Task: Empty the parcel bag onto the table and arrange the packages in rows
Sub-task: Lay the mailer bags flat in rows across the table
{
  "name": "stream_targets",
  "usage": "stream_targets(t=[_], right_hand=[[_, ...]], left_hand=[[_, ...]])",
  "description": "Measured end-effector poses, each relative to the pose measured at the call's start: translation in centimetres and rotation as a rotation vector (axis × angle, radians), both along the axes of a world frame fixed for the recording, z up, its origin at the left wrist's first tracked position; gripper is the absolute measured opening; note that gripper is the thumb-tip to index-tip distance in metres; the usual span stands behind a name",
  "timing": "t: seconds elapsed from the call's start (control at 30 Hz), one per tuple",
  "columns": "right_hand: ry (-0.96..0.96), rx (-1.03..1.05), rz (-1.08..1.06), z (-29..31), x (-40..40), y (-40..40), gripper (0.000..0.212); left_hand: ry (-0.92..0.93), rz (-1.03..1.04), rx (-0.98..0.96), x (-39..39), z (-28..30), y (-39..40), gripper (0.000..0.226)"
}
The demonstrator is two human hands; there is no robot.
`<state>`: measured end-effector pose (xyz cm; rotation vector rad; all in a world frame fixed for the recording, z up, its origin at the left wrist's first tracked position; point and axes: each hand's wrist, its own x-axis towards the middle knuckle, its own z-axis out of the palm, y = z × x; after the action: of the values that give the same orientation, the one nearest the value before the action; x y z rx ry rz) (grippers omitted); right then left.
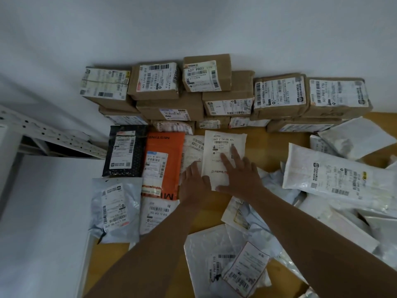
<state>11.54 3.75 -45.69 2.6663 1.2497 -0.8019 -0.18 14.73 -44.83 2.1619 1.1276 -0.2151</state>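
I press the white mailer (pixel 223 160) flat on the surface (pixel 279 138), right of the orange package (pixel 163 160), squaring its row. Both my left hand (pixel 194 183) and right hand (pixel 240 175) lie spread, fingers straight.

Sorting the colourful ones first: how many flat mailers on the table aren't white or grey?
2: a black mailer beside the shelf rack, and an orange mailer directly to its right. Others may be buried in the unsorted pile on the right.

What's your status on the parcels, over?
Both hands flat: right hand and left hand pressing white mailer into row beside orange mailer. Loose pile right, unsorted.
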Motion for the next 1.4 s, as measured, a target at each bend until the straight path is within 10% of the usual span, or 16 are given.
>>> stream_targets(t=[0.83, 1.1, 1.4], right_hand=[[-0.083, 0.076, -0.07, 0.3, 0.1, 0.3, 0.105], [-0.205, -0.042, -0.249, 4.2, -3.4, -5.2, 0.108], [0.002, 0.029, -0.349, 1.6, -3.0, -9.7, 0.09]], left_hand=[[0.138, -0.156, 0.023, -0.3, 0.8, 0.1, 0.065], [-0.201, -0.226, 0.238, -0.7, 0.9, -4.3, 0.039], [0.082, -0.186, -0.247, -1.2, -0.8, -9.6, 0.041]])
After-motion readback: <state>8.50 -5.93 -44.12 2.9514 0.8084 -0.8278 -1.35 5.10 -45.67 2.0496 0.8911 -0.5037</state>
